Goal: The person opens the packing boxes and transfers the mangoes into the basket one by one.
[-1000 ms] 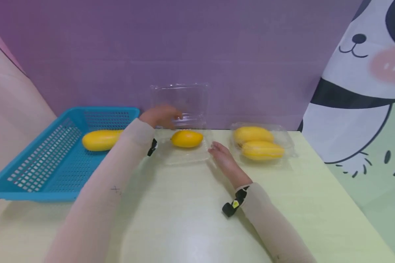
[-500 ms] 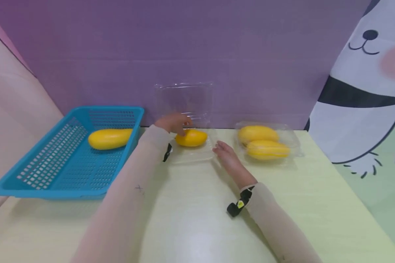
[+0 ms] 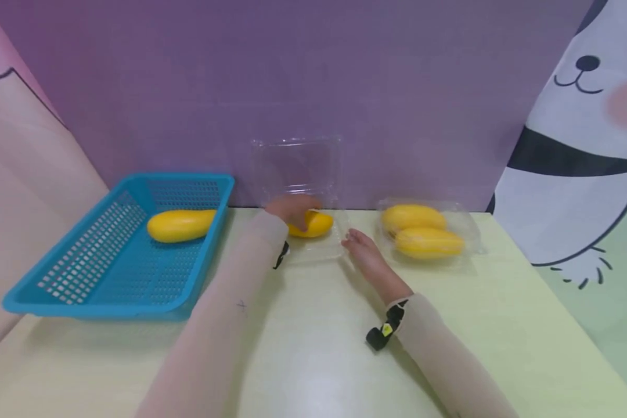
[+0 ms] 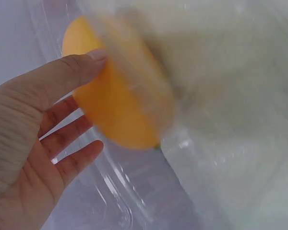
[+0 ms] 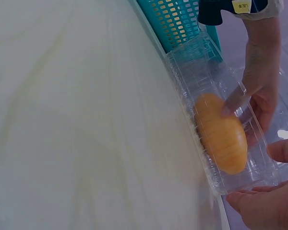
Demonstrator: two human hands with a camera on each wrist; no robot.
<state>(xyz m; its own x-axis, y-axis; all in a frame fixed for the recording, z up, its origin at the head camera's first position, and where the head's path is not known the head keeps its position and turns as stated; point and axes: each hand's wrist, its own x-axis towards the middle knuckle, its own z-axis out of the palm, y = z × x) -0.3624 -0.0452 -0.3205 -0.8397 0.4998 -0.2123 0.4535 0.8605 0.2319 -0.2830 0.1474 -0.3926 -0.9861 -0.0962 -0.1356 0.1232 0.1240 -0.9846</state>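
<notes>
An oval yellow fruit (image 3: 321, 224) lies in a clear plastic clamshell box (image 3: 324, 252) whose lid (image 3: 298, 165) stands raised behind it. My left hand (image 3: 292, 210) holds the fruit from its left end. In the left wrist view, the thumb presses on top of the fruit (image 4: 117, 105) while the other fingers lie along its far side, partly hidden. At the box's right end is my right hand (image 3: 367, 255), fingers extended. In the right wrist view, the right hand's thumb and fingers (image 5: 266, 206) are at the end of the box (image 5: 187, 72), apparently touching it.
A blue perforated basket (image 3: 204, 278) at the left holds one long yellow fruit (image 3: 180, 226). To the right, another clear box (image 3: 470, 232) contains two yellow fruits (image 3: 428, 242). A purple wall (image 3: 292, 69) rises behind the pale table (image 3: 303, 348).
My left hand has come down and right from above the box onto the fruit and now holds it. The right hand stays beside the box. The head view has shifted slightly.
</notes>
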